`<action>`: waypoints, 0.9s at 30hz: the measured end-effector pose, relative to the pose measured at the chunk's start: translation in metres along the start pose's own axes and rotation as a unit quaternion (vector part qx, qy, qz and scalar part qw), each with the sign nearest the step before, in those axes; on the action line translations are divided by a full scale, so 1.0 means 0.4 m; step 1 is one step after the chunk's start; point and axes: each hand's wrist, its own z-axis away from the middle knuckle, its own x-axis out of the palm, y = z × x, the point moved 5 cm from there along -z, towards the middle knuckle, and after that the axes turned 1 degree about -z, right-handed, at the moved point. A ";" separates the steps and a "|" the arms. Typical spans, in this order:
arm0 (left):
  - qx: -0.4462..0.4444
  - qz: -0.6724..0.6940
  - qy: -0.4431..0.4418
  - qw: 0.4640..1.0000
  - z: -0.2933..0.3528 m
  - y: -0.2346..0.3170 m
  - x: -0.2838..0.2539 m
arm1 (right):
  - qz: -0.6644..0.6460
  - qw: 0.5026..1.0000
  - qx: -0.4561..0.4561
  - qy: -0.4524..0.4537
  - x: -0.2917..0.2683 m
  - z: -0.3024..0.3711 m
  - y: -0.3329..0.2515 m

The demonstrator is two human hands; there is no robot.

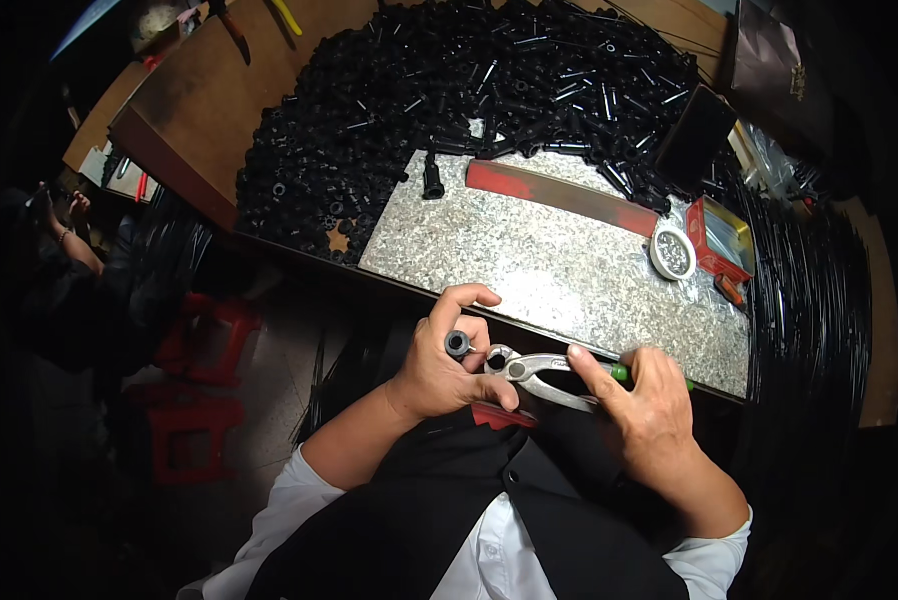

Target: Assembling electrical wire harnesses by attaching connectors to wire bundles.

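Pincers (516,369) with green grips are held between our two hands, head to the left, just off the near edge of the speckled surface (449,252). With our right hand (651,405) we grasp the spread handles; with our left hand (435,368) we grip a black cylindrical part (457,344) just beside the pincers' head. We cannot tell whether they touch.

Single fisheye view from the head, downward, close over left hand (439,368) and right hand (657,402).

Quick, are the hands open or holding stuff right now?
Left hand: partly closed, holding a small black tube.
Right hand: closed, holding pliers.
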 end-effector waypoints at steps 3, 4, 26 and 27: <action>-0.009 0.002 -0.029 1.000 0.001 -0.007 0.005 | -0.004 0.998 0.025 -0.056 0.010 0.025 -0.002; 0.001 -0.011 -0.046 0.999 0.000 -0.004 0.009 | -0.008 0.998 0.019 -0.059 0.009 0.029 -0.005; 0.184 0.180 0.081 0.963 0.061 0.224 -0.415 | -0.102 0.985 0.131 -0.047 0.124 0.016 0.147; 0.190 0.187 0.065 0.962 0.169 0.290 -0.434 | -0.062 0.990 0.124 -0.019 0.152 0.002 0.160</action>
